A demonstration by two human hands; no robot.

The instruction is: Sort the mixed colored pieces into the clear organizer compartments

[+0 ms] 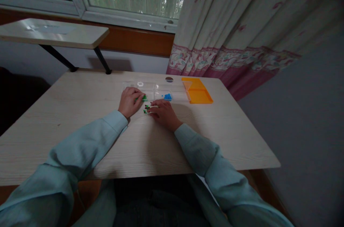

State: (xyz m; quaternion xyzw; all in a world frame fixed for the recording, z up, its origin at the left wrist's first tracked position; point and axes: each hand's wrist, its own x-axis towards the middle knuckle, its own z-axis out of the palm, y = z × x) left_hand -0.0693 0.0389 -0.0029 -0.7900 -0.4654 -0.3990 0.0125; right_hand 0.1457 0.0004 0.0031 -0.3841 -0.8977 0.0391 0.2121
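My left hand [131, 101] rests at the near left edge of a clear plastic box [155, 91] with compartments. Its fingers are bent, and thumb and fingertips come together by small green pieces [144, 97] in the box's near left part; what they pinch is too small to make out. Just in front of the box, my right hand [164, 115] reaches over the table with thumb and forefinger apart. Beside those fingertips lie a few tiny green and dark pieces [146, 109]. Small blue pieces [167, 96] sit in another compartment, beyond my right hand.
An orange tray or lid [200, 91] lies at the box's right end. Behind the box is a round dark hole or disc [169, 80] in the pale wooden table [88, 94]. A raised shelf [77, 35] on black legs stands back left; a curtain [215, 23] hangs behind.
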